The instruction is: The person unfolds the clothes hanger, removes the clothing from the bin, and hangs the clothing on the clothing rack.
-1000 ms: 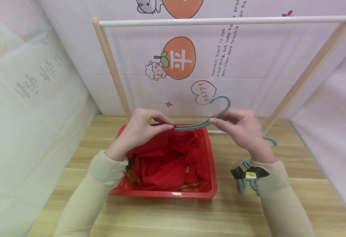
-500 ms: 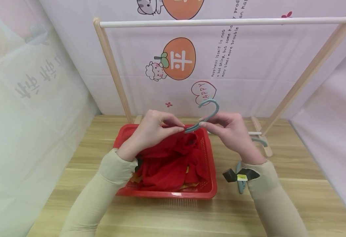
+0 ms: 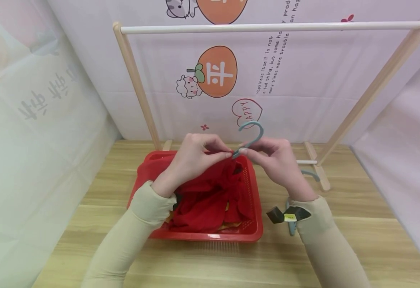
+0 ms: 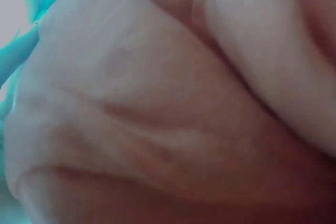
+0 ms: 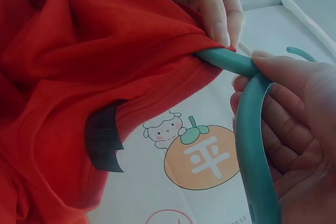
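A pale wall sheet printed with orange fruit and small cartoon animals is fronted by a wooden rack (image 3: pixel 134 80) with a white rail, which is stood on a wood-grain table (image 3: pixel 354 244). Both beige-sleeved forearms are extended forward, and the hands are brought almost together above the right part of a red basket (image 3: pixel 258 228). The left hand (image 3: pixel 201 154) is bent inward at the wrist; the edge of a red garment (image 5: pixel 100 51) is pinched between its thumb and fingertips, right at the hanger. By the right hand (image 3: pixel 276 162), turned toward the left, a blue-green hanger (image 5: pixel 257 140) is gripped just below the hook, the thumb laid on top and the fingers curled beneath. The hanger is smooth, its hook raised; one arm is tucked under the garment's ribbed, stitched edge, while the other is passed below the right hand. The garment is draped in soft folds over the basket, where more red cloth and some yellowish cloth are heaped. Other blue-green pieces (image 3: pixel 292 226), partly hidden by the right cuff, are laid on the table.
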A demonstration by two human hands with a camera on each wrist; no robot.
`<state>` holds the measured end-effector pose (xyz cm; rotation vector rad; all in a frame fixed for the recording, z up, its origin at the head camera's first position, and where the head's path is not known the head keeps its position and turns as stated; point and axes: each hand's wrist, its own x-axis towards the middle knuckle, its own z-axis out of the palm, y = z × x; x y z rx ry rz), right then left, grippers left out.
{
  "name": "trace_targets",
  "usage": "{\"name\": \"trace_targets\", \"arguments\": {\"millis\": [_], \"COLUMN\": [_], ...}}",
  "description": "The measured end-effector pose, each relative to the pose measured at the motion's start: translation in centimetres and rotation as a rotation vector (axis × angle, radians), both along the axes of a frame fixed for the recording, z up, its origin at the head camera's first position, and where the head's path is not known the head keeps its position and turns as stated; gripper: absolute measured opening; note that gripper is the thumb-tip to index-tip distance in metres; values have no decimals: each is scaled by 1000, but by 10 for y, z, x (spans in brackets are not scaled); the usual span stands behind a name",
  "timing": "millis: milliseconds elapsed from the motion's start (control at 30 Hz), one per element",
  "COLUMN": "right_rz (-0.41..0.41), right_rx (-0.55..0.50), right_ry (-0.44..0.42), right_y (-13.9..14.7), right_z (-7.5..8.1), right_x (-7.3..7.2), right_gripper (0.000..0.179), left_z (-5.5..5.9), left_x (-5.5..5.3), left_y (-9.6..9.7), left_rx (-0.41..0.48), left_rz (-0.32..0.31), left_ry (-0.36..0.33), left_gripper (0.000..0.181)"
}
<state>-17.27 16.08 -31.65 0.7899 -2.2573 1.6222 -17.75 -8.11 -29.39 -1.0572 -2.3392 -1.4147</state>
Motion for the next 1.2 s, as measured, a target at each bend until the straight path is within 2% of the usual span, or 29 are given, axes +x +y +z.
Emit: {"name": "trace_targets", "arguments": {"millis": [133,333,567,667,867,1200], "right_rz": [-10,-57,-71,-83,-99,-86], "right_rx": [2,23,2,-13,-13,-6], "right_ry": [-2,-9,-9,-16,-20,-13], "right_y": [1,4,9,10,12,5], "right_z": [-1,-1,0,1,2,3], "right_x": [-1,0,-2,-1,-2,-1], "right_gripper": [12,12,12,11,11,10], "left_z": [1,4,11,11,9,2], "left_x": [1,4,7,8,8,4], "left_y": [1,-7,-19,-24,-27,-13], "left_rx": [-10,-144,-269,-282,-322,-276], "left_rz": [41,56,109,144,190,140], "left_ry": [-5,-8,69,80,123,178], "left_gripper": [12,11,25,27,18,17]}}
